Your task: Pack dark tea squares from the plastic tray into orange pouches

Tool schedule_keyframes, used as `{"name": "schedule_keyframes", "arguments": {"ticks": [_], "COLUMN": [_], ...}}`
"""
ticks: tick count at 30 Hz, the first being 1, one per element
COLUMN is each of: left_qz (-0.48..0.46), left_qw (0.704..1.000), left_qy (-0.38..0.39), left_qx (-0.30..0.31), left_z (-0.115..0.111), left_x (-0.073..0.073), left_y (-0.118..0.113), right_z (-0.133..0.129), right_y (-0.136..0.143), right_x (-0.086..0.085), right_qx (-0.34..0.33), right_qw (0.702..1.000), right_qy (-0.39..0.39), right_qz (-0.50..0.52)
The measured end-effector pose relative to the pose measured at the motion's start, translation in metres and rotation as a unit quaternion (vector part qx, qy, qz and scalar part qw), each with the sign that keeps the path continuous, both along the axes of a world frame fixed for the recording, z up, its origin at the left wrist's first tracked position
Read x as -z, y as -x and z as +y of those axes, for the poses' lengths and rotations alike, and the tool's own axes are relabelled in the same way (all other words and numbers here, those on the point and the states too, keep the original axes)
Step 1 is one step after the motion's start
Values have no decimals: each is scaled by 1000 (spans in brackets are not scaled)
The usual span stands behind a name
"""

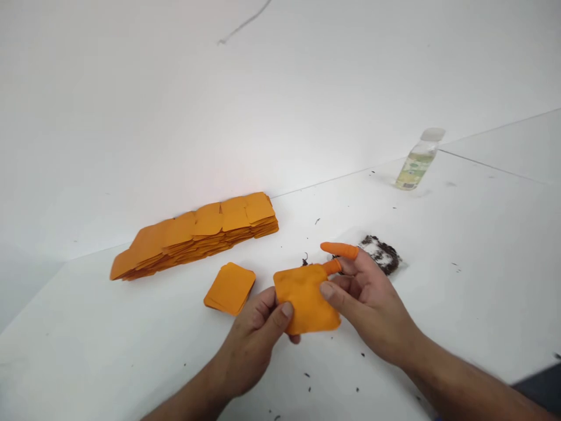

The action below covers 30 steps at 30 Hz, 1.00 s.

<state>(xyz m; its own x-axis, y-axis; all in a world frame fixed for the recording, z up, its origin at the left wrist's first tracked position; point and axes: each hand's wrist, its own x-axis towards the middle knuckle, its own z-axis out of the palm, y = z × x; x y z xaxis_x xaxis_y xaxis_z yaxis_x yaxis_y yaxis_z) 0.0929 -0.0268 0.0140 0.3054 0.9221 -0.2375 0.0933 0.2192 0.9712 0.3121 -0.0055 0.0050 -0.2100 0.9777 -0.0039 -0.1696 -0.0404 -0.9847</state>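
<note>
An orange square paper packet [309, 301], slightly bumpy on its face, is held up above the white table. My left hand [254, 339] pinches its lower left side, thumb in front and fingers behind. At the upper right edge, the thumb of my right hand [368, 301] presses on the front, with a finger behind it. Orange finger covers sit on two fingers of that hand, and the upper one points out past the packet. Just left of my hands lies a small stack of similar orange packets [230, 286]. Whether the held packet contains anything is hidden.
A long row of stacked orange packets [205, 225] lies along the white wall. Behind my right hand is a clear plastic bag or wrap with dark crumbly bits [381, 254]. A labelled clear bottle [418, 164] stands at the far right. Dark scraps dot the table [175, 362].
</note>
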Motion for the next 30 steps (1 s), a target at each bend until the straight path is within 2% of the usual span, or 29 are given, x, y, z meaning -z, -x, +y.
{"name": "schedule_keyframes", "arguments": {"ticks": [3,6,8,10,13,18,21,24,30], "left_qz": [58,69,28,-19,-11,8,-45,-109,-29], "left_qw": [998,997,995,993,995,994,992,988,999], "left_qy": [27,25,15,10,-1,14,42,59,17], "left_qx": [22,-36,-95,-117,-100,-109,-108,-90,-34], "left_z": [1,4,4,4,1,2,2,1,-1], "left_x": [-6,-8,-4,3,9,3,0,4,13], "left_y": [11,16,14,8,-4,-18,-22,-20,-13], "right_z": [1,2,3,4,5,1,3,6,6], "right_y": [-4,-6,-6,-5,-5,-4,-5,-7,-5], "right_x": [-3,-6,-8,-10,-9,-6,-4,-2,-4], "right_qx": [-47,-108,-102,-64,-17,-88,-64,-25,11], "right_qw": [998,992,993,997,999,995,997,999,996], "right_qy": [-30,-29,-9,11,0,-36,-23,-26,-51], "right_qz": [-25,-57,-57,-50,-37,-30,-20,-24,-73]}}
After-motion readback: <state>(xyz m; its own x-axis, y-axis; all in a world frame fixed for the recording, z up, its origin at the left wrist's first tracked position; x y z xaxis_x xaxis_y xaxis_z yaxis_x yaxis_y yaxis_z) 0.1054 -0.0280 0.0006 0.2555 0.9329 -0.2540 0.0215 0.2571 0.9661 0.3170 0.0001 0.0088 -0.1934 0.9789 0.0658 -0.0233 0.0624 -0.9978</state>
